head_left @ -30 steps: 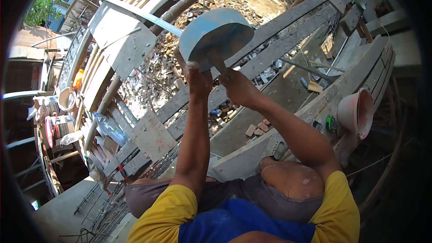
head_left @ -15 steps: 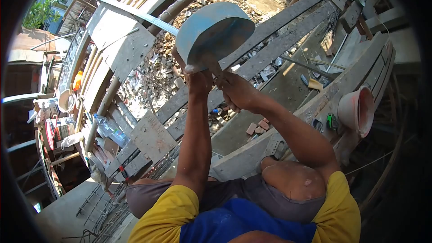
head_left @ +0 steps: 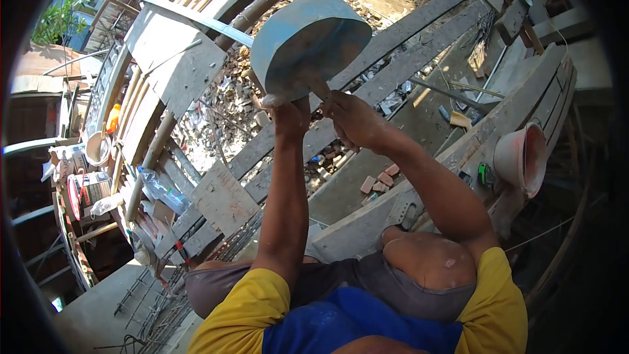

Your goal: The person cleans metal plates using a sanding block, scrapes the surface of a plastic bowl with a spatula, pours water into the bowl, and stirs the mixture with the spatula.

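Observation:
A round blue object like a shallow tub (head_left: pixel 298 29) is held up in front of me, tilted, with its dark hollow side showing. My left hand (head_left: pixel 289 113) is raised at its lower left edge, fingers mostly hidden behind the edge and wrist. A brown handle-like piece (head_left: pixel 318 85) lies against the tub's lower side, and my right hand (head_left: pixel 357 121) is closed round its near end. A long pale blue strip (head_left: pixel 190 14) runs up to the tub's left side.
Grey planks (head_left: pixel 400 59) cross over rubble. A pinkish bucket (head_left: pixel 519 159) and a green tape measure (head_left: pixel 484 174) are at the right. Brick pieces (head_left: pixel 380 179) lie below my right hand. A plastic bottle (head_left: pixel 162 190) and a paint bucket (head_left: pixel 88 193) are at the left.
The blue tub has risen slightly and shifted left. My right hand's fingers have changed position a little on the handle-like piece.

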Demonstrator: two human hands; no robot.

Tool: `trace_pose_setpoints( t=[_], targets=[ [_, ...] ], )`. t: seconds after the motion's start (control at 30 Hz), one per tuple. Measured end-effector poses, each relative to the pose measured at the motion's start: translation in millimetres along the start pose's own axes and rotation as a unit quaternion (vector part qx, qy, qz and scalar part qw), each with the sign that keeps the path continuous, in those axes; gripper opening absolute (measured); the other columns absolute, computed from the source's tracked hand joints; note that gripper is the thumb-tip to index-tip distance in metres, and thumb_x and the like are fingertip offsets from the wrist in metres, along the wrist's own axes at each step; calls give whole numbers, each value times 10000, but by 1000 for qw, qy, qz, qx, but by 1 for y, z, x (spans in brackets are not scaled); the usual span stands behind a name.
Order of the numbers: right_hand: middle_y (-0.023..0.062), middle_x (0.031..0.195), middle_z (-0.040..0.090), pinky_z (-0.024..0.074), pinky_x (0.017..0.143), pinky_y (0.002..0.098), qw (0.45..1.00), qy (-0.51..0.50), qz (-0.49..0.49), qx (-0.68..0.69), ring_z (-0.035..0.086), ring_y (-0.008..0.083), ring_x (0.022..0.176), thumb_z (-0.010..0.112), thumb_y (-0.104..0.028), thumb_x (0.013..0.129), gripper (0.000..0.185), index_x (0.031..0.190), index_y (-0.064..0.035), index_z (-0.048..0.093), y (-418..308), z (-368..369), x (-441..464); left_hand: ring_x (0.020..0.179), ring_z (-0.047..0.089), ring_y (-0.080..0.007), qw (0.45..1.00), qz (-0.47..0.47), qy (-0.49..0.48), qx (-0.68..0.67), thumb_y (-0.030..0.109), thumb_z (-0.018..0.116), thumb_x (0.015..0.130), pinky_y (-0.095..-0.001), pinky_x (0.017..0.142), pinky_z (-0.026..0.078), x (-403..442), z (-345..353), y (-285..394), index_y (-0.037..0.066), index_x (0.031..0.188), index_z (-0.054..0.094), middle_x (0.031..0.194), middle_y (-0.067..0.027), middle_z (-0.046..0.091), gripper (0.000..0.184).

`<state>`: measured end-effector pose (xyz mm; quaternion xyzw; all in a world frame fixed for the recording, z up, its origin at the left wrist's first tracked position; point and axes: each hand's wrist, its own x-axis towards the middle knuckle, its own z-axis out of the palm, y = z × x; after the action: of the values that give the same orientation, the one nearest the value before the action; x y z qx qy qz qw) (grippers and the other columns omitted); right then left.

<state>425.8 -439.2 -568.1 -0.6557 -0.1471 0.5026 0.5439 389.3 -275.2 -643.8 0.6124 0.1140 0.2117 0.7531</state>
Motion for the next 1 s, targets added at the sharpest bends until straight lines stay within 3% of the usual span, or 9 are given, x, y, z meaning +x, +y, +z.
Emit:
trace_pose_setpoints(
  t=[0.1, 0.3, 0.37, 0.47, 0.6, 0.7, 0.77, 0.9, 1.0],
  targets=[
    [26, 602, 479, 403, 381, 295, 894, 286, -119, -325, 498, 134, 445, 462, -285, 1024, 240, 1004, -48, 495, 12, -1, 13, 1063, 603, -231, 957, 63, 60, -275, 422, 523, 995, -404, 881, 518, 2, 19, 25, 23, 1265, 506, 1182, -76, 606, 482],
    [70, 618, 522, 405, 400, 324, 996, 4, 33, 88, 517, 180, 455, 457, -266, 1022, 249, 1015, -20, 497, -6, 16, -6, 1235, 526, -221, 824, -3, -305, -477, 460, 538, 981, -411, 1028, 461, 12, -29, -44, 59, 1348, 472, 1322, -88, 552, 547],
    [181, 695, 593, 461, 487, 399, 992, 91, -15, -89, 587, 323, 543, 449, -266, 1015, 306, 1074, 30, 498, 12, 4, 7, 1211, 544, -214, 952, 30, 48, -300, 455, 536, 983, -391, 1002, 478, 0, 19, 18, 66, 1336, 478, 1308, -80, 559, 528],
    [55, 588, 490, 387, 391, 315, 890, 288, -167, -311, 493, 110, 454, 455, -253, 1027, 249, 1076, -20, 529, 41, 3, 22, 1202, 549, -209, 963, 7, 62, -264, 468, 553, 970, -391, 992, 479, 1, 15, 13, 65, 1331, 480, 1307, -75, 559, 546],
    [282, 843, 641, 474, 618, 494, 995, -17, 66, 76, 618, 489, 713, 458, -244, 1001, 317, 1154, 32, 480, -8, 27, -8, 1039, 619, -195, 988, -15, -10, -151, 507, 578, 955, -333, 850, 540, -4, -12, -26, 70, 1246, 478, 1117, -90, 619, 535],
    [327, 904, 634, 503, 683, 486, 948, 169, -88, -255, 632, 494, 766, 462, -273, 1006, 355, 1118, 63, 480, 16, 1, 10, 1138, 567, -192, 981, 153, 37, 116, 478, 543, 977, -356, 934, 501, 0, 7, -10, 77, 1315, 473, 1233, -55, 570, 530],
    [290, 846, 634, 492, 656, 486, 936, 207, -84, -273, 628, 481, 735, 459, -266, 1003, 336, 1134, 41, 492, 23, 8, 11, 1112, 576, -192, 963, 35, 82, -254, 490, 526, 982, -350, 895, 515, -4, 18, 9, 78, 1316, 463, 1198, -52, 577, 534],
    [260, 760, 631, 478, 629, 501, 996, 64, 9, -54, 603, 506, 720, 440, -267, 1012, 325, 1123, 32, 503, -4, 21, -9, 1109, 563, -197, 967, -27, -27, -251, 498, 526, 981, -369, 908, 501, -12, -11, -20, 78, 1331, 443, 1215, -57, 559, 554],
    [189, 665, 609, 475, 528, 453, 1000, -17, 15, 10, 605, 421, 585, 447, -272, 1024, 306, 1060, 26, 504, 5, 3, 3, 1099, 562, -201, 937, 150, 1, 315, 521, 464, 1001, -360, 897, 499, -9, 2, 0, 80, 1342, 430, 1212, -61, 557, 558]
  ],
)
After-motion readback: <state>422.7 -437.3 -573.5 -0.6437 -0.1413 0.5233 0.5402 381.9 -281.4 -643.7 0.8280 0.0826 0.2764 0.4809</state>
